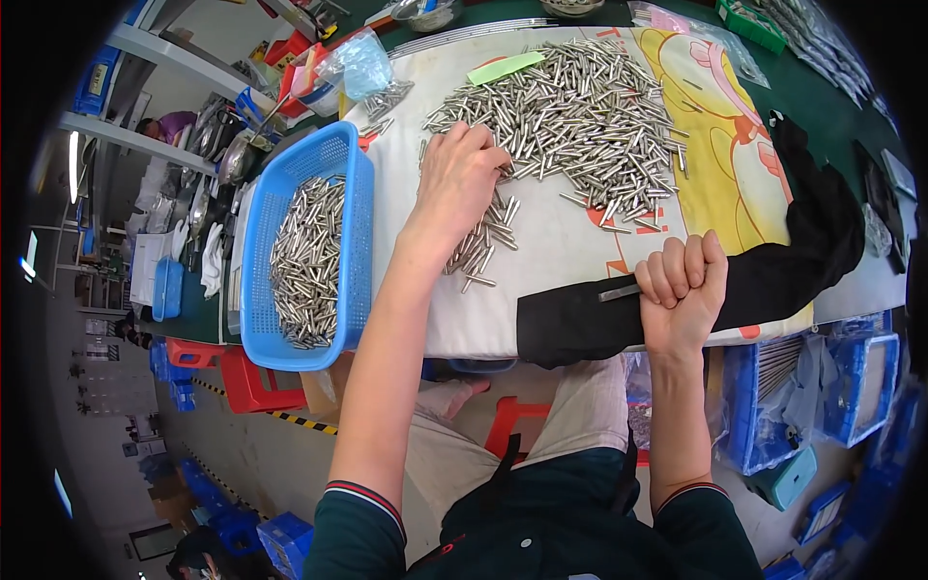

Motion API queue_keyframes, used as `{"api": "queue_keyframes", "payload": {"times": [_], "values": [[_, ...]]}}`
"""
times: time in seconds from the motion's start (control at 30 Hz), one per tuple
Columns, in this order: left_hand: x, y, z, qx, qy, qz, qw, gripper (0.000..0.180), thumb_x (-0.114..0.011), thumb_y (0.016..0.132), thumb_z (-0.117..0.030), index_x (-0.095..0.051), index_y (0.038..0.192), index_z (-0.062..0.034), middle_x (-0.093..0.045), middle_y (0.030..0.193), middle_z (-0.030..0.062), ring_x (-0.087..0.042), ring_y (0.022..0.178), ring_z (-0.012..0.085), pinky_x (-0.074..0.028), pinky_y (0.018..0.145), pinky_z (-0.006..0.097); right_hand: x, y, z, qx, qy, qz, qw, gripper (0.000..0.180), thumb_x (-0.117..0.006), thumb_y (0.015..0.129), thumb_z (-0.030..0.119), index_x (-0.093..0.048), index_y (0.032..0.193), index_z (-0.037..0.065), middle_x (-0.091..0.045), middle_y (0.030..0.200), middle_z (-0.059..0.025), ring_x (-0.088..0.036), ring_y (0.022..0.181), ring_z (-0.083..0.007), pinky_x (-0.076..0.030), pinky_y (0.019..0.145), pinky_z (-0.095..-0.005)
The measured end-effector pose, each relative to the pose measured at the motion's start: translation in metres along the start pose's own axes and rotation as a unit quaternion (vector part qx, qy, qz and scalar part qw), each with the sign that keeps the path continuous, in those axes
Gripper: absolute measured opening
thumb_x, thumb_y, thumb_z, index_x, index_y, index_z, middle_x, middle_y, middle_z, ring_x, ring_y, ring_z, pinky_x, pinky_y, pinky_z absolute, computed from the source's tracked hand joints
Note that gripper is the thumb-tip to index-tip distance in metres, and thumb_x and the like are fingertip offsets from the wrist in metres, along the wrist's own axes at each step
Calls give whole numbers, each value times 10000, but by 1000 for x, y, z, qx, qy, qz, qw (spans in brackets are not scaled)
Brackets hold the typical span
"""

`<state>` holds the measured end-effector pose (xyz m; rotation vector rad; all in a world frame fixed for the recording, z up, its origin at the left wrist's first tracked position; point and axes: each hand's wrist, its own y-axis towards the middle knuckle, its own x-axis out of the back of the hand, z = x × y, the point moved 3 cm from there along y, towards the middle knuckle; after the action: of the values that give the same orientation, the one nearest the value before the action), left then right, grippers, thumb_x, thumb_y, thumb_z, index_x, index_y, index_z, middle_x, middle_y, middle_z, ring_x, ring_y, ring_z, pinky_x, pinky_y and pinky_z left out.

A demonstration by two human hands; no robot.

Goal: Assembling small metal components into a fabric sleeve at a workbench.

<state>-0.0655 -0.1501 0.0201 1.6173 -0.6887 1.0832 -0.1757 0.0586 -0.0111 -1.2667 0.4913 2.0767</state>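
Note:
My left hand (458, 182) is bent over the near left edge of a big heap of metal pins (580, 116), its fingers curled down and their tips hidden. A smaller cluster of pins (483, 246) lies beside that wrist. At the front of the table my right hand (682, 290) is closed in a fist above a black cloth sleeve (580, 324). A short grey metal bar (619, 293) sticks out of the fist to the left; the rest of it is covered by the fingers. To the left of my left forearm stands a blue plastic basket (360, 242) with many similar pins inside.
A white and yellow printed cloth (730, 164) covers the table under the pins. On the heap's far side lies a green paper strip (506, 68). Bagged pieces (387, 100) are near the basket's far end. Blue crates (754, 396) stand at the lower right, and a red stool (256, 382) at the left.

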Motion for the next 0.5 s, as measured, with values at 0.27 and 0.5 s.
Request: {"api": "queue_keyframes", "payload": {"times": [0.27,0.5], "values": [[-2,-2,-2,14,-14,-11,1000,118,-671,692,-35,-662,802,-77,-537,807,21,-512,854,211,-379,748,345,1,1,-1,-4,6,4,1000,436,-342,980,276,-268,572,143,-219,485,34,-157,400,-77,-191,400,-241],[-5,3,-1,-9,3,-13,1000,114,-663,691,-27,-636,791,-74,-525,812,23,-506,861,204,-347,790,352,0,1,0,-5,3,8,1000,434,-337,979,269,-268,571,139,-216,483,34,-159,399,-77,-194,400,-241]]}}
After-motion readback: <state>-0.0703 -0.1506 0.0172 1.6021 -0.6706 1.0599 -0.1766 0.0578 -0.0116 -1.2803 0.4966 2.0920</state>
